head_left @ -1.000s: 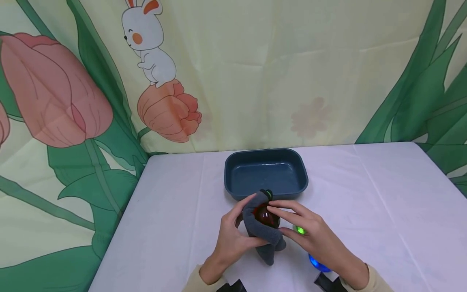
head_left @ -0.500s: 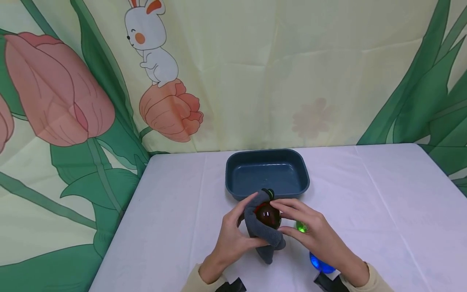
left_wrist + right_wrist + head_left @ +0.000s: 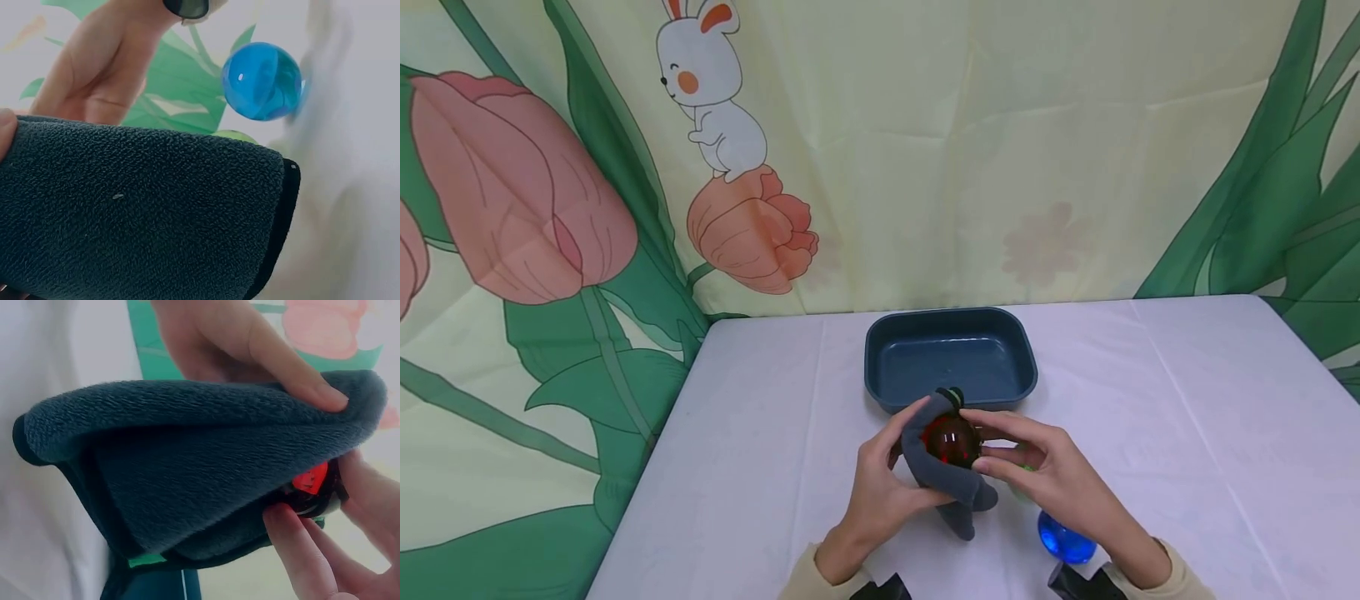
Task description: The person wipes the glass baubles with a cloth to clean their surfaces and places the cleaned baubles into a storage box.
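A dark grey towel (image 3: 943, 475) with black edging is folded around a clear red ball (image 3: 953, 440) in front of the bin. My left hand (image 3: 887, 487) grips the towel from the left, its thumb pressing the lower fold. On the other side, my right hand (image 3: 1048, 467) pinches the exposed face of the ball between thumb and fingertips. In the right wrist view the red ball (image 3: 310, 479) peeks out from under the towel (image 3: 206, 462) at the fingertips. The towel (image 3: 137, 206) hides the ball in the left wrist view.
A dark blue rectangular bin (image 3: 951, 317) stands behind the hands. Near the right wrist lies a clear blue ball (image 3: 1066, 540). A green ball (image 3: 234, 134) is mostly hidden behind the towel and right hand. A white cloth covers the table (image 3: 752, 450).
My right hand's fingers have shifted around the red ball, now covering most of the green ball. The towel's lower flap has swung right. More of the blue ball shows.
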A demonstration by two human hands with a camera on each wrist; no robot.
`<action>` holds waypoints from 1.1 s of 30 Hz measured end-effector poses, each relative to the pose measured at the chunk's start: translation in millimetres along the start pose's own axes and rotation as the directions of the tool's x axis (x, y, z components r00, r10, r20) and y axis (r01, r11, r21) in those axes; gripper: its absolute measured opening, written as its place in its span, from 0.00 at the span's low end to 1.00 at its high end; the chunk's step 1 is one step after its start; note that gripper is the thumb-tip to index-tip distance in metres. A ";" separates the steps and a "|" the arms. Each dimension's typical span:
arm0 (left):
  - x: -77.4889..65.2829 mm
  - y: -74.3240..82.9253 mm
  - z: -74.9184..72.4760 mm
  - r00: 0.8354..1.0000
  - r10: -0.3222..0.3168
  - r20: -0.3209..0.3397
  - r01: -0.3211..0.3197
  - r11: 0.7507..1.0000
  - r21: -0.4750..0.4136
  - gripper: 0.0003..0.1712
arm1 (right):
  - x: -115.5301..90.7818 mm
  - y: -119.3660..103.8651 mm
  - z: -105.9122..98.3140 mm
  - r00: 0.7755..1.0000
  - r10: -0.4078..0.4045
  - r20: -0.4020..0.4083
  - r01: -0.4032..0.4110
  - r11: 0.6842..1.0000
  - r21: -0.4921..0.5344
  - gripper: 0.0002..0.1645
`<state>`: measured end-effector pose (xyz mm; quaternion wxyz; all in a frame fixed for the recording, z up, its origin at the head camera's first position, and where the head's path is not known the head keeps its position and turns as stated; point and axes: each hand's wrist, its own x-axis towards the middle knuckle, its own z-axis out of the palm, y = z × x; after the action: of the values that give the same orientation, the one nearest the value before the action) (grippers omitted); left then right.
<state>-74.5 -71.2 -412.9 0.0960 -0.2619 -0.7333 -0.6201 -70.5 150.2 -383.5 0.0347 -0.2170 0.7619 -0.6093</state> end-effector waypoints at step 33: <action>5.9 2.2 -2.5 0.996 0.093 -0.012 -0.092 0.995 0.034 0.48 | -3.5 2.2 2.3 0.928 -0.372 -0.002 0.342 0.856 -0.387 0.44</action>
<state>-78.8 -71.8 -407.7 0.1337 -0.2898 -0.7299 -0.6045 -67.2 149.8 -387.0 -0.1508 -0.3334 0.8126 -0.4537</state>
